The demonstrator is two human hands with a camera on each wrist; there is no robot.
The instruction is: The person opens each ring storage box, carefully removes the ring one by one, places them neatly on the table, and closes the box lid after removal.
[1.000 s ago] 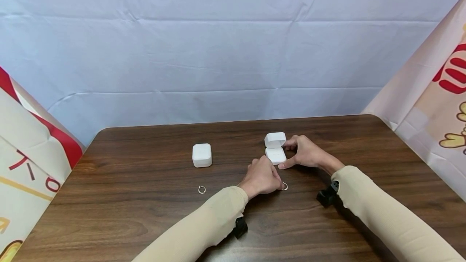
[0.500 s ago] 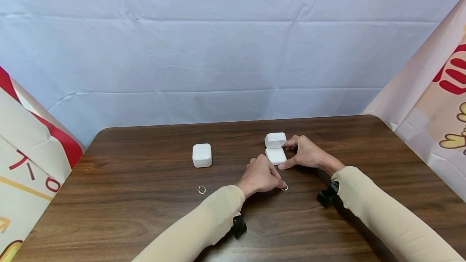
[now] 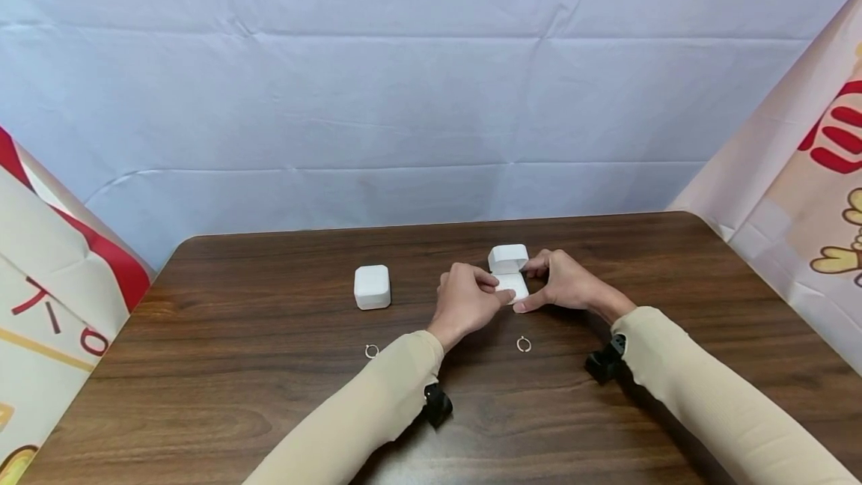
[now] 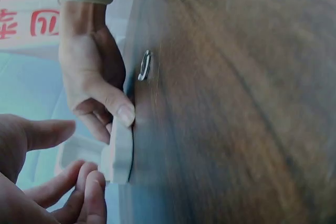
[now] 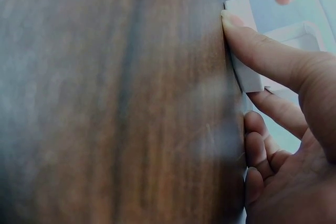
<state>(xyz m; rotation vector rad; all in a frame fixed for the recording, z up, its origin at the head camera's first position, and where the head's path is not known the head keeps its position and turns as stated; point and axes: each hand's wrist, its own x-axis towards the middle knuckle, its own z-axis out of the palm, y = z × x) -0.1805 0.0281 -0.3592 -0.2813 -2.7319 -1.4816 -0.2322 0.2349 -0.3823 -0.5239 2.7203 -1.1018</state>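
Observation:
An open white ring box [image 3: 508, 260] stands on the table with its lid raised. My right hand [image 3: 569, 283] grips its base from the right, thumb along the front and a finger at the side, as the right wrist view shows. My left hand [image 3: 468, 302] is at the box's left, its thumb overlapping the base in the head view. In the left wrist view its thumb [image 4: 50, 134] stands apart from the loosely bent fingers [image 4: 86, 187], with nothing between them. A thin metal ring [image 3: 524, 343] lies on the table in front of the box.
A closed white ring box [image 3: 373, 287] stands further left on the brown wooden table [image 3: 256, 298]. In front of it lies a second ring [image 3: 372, 351], beside the left sleeve. A pale cloth [image 3: 404, 111] hangs behind the table.
My left hand has let go of the ring in front of the open box and moved up to the box's left side. The right hand has stayed on the box.

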